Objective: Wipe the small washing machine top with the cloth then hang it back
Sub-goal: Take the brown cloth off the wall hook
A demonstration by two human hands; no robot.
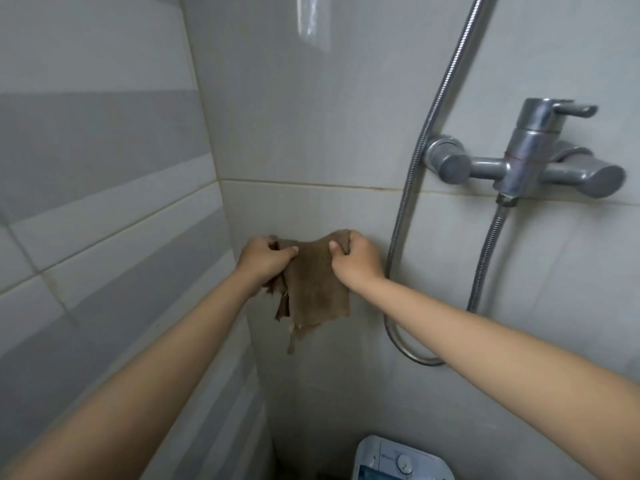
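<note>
Against the tiled wall (311, 98), near the corner, both hands are holding up a brown cloth (313, 289) by its top edge. The left hand (265, 259) is closing around the cloth's left corner, thumb pressing on the front, and the right hand (356, 259) is gripping the right corner in a closed fist. The cloth is hanging down between them, its lower edge ragged and its left side bunching behind the left wrist. Whatever hook or peg may be behind the cloth is hiding from view, so it cannot be told whether the cloth is hanging on anything. Far below, the washing machine (403, 460) is showing only part of its white and blue top, cut off by the bottom edge. To the right, a shower hose (412, 174) is looping down beside a metal tap (526, 157).
</note>
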